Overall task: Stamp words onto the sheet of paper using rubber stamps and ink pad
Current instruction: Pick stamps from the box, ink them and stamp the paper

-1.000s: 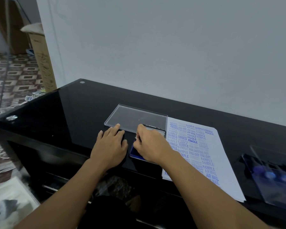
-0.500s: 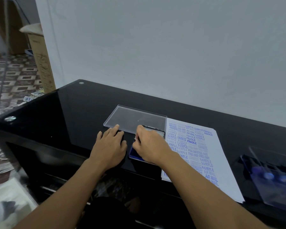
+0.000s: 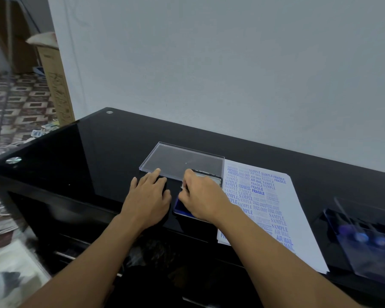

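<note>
The ink pad point(image 3: 181, 206) lay open on the near part of the black glass table point(image 3: 93, 152). We could see only a strip of its blue face and its far end, because the right hand point(image 3: 201, 196) lay over the rest. That hand's fingers were curled down and drawn together round a rubber stamp point(image 3: 183, 186) held over the pad. Only a pale sliver of the stamp showed beside the thumb, and we could not tell whether it touched the ink. Just left of the pad, the left hand point(image 3: 149, 196) rested flat on the glass with its fingers straight and holding nothing, its fingertips reaching the near edge of a clear plastic lid point(image 3: 182, 160) that lay flat beyond both hands. Touching the pad's right side, the sheet of paper point(image 3: 298, 218) ran toward the table's front edge, crowded with blue words: SAMPLE, FRAGILE, AIR MAIL, FAX OUT. Farther right, well apart from the sheet, we made out a blurred clear case point(image 3: 369, 243) with dark slots. Off the table's left end, a cardboard box point(image 3: 56, 90) stood against the pale wall point(image 3: 231, 63).
</note>
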Action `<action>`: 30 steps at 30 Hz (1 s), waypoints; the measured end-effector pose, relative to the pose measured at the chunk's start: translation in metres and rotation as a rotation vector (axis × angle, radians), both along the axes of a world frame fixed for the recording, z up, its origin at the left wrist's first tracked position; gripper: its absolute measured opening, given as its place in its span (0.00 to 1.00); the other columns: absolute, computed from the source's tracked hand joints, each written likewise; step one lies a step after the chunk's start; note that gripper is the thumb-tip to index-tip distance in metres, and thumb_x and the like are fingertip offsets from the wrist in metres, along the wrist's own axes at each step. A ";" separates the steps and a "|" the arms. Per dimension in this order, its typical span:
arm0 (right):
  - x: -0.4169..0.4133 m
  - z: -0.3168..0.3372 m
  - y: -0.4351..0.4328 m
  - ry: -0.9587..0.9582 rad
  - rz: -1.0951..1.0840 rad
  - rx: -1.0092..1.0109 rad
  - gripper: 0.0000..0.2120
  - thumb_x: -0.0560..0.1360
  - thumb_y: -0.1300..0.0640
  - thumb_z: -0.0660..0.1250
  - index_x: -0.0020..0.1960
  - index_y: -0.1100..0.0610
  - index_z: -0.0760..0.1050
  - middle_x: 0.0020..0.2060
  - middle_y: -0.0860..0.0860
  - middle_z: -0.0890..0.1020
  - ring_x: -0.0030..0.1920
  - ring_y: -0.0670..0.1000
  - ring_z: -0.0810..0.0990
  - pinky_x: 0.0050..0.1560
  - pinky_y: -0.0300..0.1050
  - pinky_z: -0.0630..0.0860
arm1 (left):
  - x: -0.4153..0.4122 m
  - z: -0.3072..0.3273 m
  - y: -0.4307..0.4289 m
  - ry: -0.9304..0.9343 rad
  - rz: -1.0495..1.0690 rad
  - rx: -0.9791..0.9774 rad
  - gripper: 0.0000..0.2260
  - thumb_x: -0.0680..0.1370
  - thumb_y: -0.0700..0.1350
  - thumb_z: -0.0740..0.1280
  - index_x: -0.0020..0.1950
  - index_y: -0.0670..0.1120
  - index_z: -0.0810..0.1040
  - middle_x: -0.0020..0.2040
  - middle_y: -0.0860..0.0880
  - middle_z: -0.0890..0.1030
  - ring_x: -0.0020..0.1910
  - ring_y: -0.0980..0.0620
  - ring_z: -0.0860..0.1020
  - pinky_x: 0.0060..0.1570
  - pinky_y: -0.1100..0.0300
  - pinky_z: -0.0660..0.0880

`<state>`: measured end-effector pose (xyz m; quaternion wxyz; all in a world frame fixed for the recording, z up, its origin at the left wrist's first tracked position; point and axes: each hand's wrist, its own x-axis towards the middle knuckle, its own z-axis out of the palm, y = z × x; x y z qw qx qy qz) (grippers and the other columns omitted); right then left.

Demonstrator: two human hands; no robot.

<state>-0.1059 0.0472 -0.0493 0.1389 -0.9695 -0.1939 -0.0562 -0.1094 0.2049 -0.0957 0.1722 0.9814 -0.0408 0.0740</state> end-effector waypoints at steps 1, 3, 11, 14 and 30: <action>0.000 -0.001 0.000 -0.002 0.001 0.003 0.06 0.79 0.55 0.59 0.51 0.58 0.67 0.40 0.59 0.79 0.41 0.61 0.77 0.39 0.53 0.75 | 0.000 0.000 0.000 0.003 0.000 0.000 0.19 0.83 0.51 0.55 0.73 0.47 0.69 0.80 0.47 0.57 0.78 0.50 0.57 0.76 0.42 0.51; 0.000 -0.002 0.000 -0.007 0.003 0.004 0.06 0.79 0.55 0.59 0.51 0.58 0.67 0.40 0.58 0.79 0.40 0.60 0.76 0.38 0.51 0.73 | 0.001 0.000 0.000 0.009 0.001 0.002 0.19 0.83 0.51 0.54 0.73 0.47 0.68 0.80 0.47 0.56 0.78 0.50 0.57 0.76 0.41 0.51; 0.000 -0.003 -0.001 -0.010 0.004 0.013 0.06 0.79 0.55 0.59 0.51 0.58 0.67 0.39 0.57 0.79 0.40 0.60 0.76 0.37 0.51 0.71 | 0.001 0.000 -0.001 0.033 0.009 0.005 0.19 0.83 0.52 0.54 0.73 0.48 0.68 0.80 0.49 0.55 0.78 0.50 0.56 0.75 0.37 0.49; 0.000 -0.003 -0.001 -0.014 0.005 0.022 0.06 0.79 0.56 0.60 0.51 0.58 0.67 0.39 0.57 0.79 0.39 0.60 0.76 0.35 0.49 0.69 | 0.002 0.001 -0.001 0.036 0.012 -0.005 0.19 0.83 0.51 0.54 0.72 0.48 0.68 0.80 0.49 0.55 0.78 0.50 0.56 0.75 0.36 0.49; 0.000 -0.003 0.000 -0.023 -0.006 0.015 0.05 0.78 0.56 0.60 0.50 0.57 0.67 0.38 0.57 0.79 0.39 0.59 0.77 0.38 0.52 0.74 | 0.000 0.003 -0.002 0.040 0.014 -0.039 0.18 0.83 0.50 0.55 0.71 0.48 0.70 0.81 0.48 0.55 0.79 0.49 0.55 0.73 0.34 0.46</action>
